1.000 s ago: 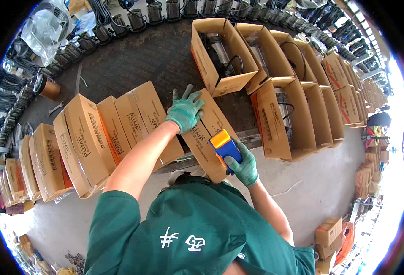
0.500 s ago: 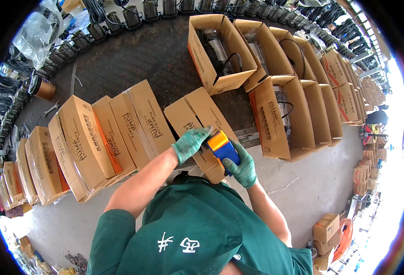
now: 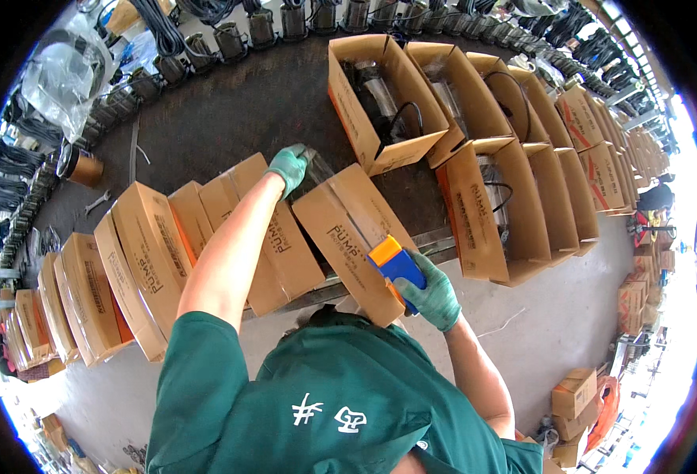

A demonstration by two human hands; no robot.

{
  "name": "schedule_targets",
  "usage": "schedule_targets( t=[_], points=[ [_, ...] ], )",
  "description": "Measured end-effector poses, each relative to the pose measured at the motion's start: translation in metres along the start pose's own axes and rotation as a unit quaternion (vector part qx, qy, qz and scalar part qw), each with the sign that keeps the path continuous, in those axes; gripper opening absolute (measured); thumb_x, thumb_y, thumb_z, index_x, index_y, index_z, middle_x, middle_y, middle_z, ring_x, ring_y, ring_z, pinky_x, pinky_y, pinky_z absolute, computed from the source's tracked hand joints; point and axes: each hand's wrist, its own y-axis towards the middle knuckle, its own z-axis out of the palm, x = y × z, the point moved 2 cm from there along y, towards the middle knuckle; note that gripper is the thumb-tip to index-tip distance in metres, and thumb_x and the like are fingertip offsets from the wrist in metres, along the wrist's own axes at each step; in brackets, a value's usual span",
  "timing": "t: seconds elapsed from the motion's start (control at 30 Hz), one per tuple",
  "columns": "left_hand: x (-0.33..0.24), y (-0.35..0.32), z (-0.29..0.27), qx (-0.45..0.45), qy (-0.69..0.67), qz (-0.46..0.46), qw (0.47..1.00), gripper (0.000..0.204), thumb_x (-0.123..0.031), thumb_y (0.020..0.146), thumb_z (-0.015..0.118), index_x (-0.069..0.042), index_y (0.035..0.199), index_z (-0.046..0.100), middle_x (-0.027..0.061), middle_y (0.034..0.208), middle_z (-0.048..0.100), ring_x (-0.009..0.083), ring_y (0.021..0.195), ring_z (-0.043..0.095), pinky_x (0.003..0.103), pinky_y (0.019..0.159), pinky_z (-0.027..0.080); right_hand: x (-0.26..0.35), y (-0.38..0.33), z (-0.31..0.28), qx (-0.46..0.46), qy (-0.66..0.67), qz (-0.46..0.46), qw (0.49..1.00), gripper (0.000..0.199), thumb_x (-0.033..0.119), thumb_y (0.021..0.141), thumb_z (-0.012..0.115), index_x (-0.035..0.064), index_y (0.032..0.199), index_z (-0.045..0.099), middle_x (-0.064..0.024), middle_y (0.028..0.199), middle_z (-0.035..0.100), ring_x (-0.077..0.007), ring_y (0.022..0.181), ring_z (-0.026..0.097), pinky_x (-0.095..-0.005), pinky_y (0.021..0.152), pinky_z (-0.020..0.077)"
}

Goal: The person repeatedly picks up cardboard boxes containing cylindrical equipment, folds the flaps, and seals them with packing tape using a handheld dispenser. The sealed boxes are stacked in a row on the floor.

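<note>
In my right hand [image 3: 435, 296], gloved in green, is a blue and orange tape dispenser [image 3: 405, 268]; it rests over the near part of a closed cardboard box [image 3: 325, 207]. Clear packing tape [image 3: 322, 167] reaches past the box's far end, where the fingers of my left hand [image 3: 289, 168], in a matching glove, pinch it. The strip seems to follow the box's top seam back to the dispenser. Just under my left forearm sits another closed cardboard box [image 3: 293, 257].
Open cardboard boxes [image 3: 475, 209] holding bagged pumps and black cables stand to the right. More closed boxes [image 3: 139, 261] line the left. Along the far edge of the dark worktable [image 3: 230, 103] are several metal pumps [image 3: 261, 28]; a wrench [image 3: 97, 203] lies at the left.
My left hand has moved away from the dispenser to the far end of the box, drawing tape out. My right hand and the dispenser have shifted slightly right and nearer.
</note>
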Motion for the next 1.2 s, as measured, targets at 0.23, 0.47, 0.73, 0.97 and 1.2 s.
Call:
schedule_targets(
  t=[0.23,0.47,0.73,0.97,1.2],
  points=[
    [0.089,0.082,0.015,0.148,0.354,0.013,0.923,0.044,-0.019,0.103,0.059,-0.013,0.146,0.063,0.0111,0.147,0.065,0.0328,0.131,0.063,0.043,0.108,0.051,0.014,0.014,0.009,0.023,-0.044,-0.028,0.998,0.075,0.036,0.091,0.083,0.0021,0.151,0.054,-0.0123,0.123,0.073,-0.0162,0.108,0.070,-0.0333,0.096,0.0576],
    [0.022,0.056,0.043,0.181,0.462,0.006,0.868,0.072,-0.030,0.096,0.067,-0.014,0.161,0.042,0.0190,0.166,0.040,0.0382,0.149,0.046,0.046,0.121,0.042,-0.027,-0.070,-0.048,-0.031,-0.138,0.050,0.989,0.071,0.034,0.089,0.083,0.0052,0.149,0.057,-0.0148,0.121,0.074,-0.0185,0.104,0.073,-0.0350,0.093,0.0598],
    [-0.091,-0.092,0.112,-0.023,0.488,0.349,0.800,0.039,-0.016,0.101,0.059,-0.018,0.139,0.066,0.0117,0.145,0.060,0.0357,0.139,0.053,0.062,0.116,0.041,-0.038,-0.144,-0.074,-0.024,-0.108,0.232,0.966,0.071,0.029,0.090,0.082,0.0094,0.152,0.053,-0.0102,0.101,0.076,-0.0156,0.074,0.072,-0.0337,0.066,0.0621],
    [-0.096,-0.154,0.170,0.232,0.475,0.448,0.721,0.064,-0.061,0.098,0.057,-0.025,0.152,0.056,0.0117,0.169,0.038,0.0385,0.159,0.026,0.075,0.124,0.008,-0.056,-0.144,-0.078,-0.007,-0.099,0.211,0.972,0.073,0.031,0.091,0.079,0.0124,0.155,0.050,-0.0111,0.099,0.076,-0.0157,0.074,0.072,-0.0354,0.070,0.0622],
    [-0.092,-0.207,0.210,0.270,0.492,0.467,0.683,0.090,-0.079,0.090,0.051,-0.030,0.165,0.038,0.0106,0.175,0.024,0.0426,0.162,0.010,0.077,0.123,-0.001,-0.081,-0.144,-0.068,-0.004,-0.198,0.213,0.957,0.077,0.038,0.091,0.078,0.0135,0.157,0.047,-0.0174,0.099,0.077,-0.0245,0.075,0.076,-0.0384,0.073,0.0624]
  ],
)
